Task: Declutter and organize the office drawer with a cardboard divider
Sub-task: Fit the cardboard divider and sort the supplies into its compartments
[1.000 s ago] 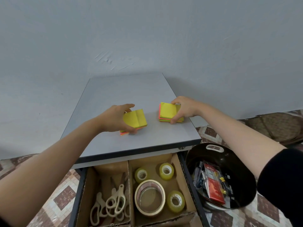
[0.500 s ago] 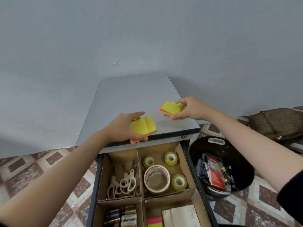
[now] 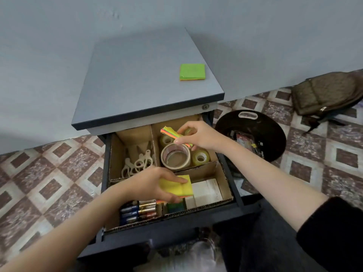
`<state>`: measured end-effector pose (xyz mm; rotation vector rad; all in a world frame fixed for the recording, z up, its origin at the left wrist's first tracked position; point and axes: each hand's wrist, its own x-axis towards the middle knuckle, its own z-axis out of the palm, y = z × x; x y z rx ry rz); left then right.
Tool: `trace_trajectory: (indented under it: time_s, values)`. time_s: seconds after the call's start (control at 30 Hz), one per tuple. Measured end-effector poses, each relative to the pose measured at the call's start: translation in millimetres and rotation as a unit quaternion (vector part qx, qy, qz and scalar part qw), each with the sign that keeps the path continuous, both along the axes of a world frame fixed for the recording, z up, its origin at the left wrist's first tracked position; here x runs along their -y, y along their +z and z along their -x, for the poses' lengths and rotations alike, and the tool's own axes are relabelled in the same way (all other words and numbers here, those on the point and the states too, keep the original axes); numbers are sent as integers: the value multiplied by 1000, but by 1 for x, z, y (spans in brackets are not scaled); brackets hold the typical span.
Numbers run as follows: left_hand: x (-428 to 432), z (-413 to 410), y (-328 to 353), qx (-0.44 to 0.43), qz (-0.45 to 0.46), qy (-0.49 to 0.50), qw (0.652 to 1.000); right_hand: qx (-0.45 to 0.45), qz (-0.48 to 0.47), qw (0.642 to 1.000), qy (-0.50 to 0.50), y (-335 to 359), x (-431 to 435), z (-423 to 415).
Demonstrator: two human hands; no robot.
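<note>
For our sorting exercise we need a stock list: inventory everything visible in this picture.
Cabinet: one, grey top, against wall.
Cardboard divider: one, brown, in open drawer.
Green sticky-note pad: one, green, cabinet top.
Scissors: several, cream handles, back-left compartment.
Masking tape roll: one, cream, back-right compartment.
Clear tape rolls: two visible, yellowish, back-right compartment.
Batteries: several, blue and gold, front-left compartment.
White blocks: count unclear, front-right compartment.
Tub: one, black, floor right of cabinet.
Backpack: one, olive-brown, floor far right.
Left hand: grips yellow sticky-note pad over front-right compartment.
Right hand: pinches multicoloured sticky-note pad above tape rolls.
</note>
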<state>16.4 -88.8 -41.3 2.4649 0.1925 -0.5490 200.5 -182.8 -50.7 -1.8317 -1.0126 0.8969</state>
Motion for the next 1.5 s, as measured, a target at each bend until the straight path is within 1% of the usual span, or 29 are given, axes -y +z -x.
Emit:
trace_trajectory:
  time_s: [0.1,0.2,0.3,0.37,0.43,0.47,0.57,0.6,0.67,0.7,0.73,0.77,0.93,1.07,1.27,1.4,1.5]
  values:
    - [15,-9,-21,-18,-23,-8,1000,-14,-1,1000,-7,-17,-8,1]
    - [24,-15,-29,-30,-95,-28,995,-35,6,999,-14,-34,-10,-4]
    - [32,-16,-26,-76,-145,-58,985,-56,12,998,-19,-48,-9,-10]
    - [39,-17,-24,-70,-191,-74,976,-38,12,999,-9,-51,-11,-15]
    - [48,-20,-24,-47,-231,-83,968,-50,6,999,-15,-52,-14,-21]
    - [52,-22,-24,-34,-236,-85,967,-59,3,998,-21,-51,-15,-22]
    - [57,-30,-35,-10,-182,-62,981,-53,11,998,-23,-53,-18,-23]
    - [57,-32,-42,-8,-148,-47,988,-45,15,999,-19,-55,-18,-22]
    - [58,-37,-53,10,-47,8,999,-38,23,999,-15,-56,-17,-20]
    - [59,-39,-58,23,0,39,999,-41,24,999,-14,-56,-16,-20]
    - [61,-41,-63,34,31,66,997,-45,26,999,-15,-56,-16,-20]
    - [63,-43,-67,43,43,84,995,-51,26,998,-15,-56,-16,-20]
    - [68,-48,-81,56,24,96,994,-55,27,998,-20,-55,-17,-20]
    - [69,-50,-88,27,8,79,996,-41,27,999,-19,-55,-17,-21]
    - [69,-49,-89,-17,61,92,994,-33,36,999,-12,-54,-17,-23]
    - [71,-52,-84,-49,-1,54,997,-37,36,998,-18,-53,-18,-23]
    - [71,-54,-81,-54,0,56,997,-34,37,999,-14,-53,-19,-23]
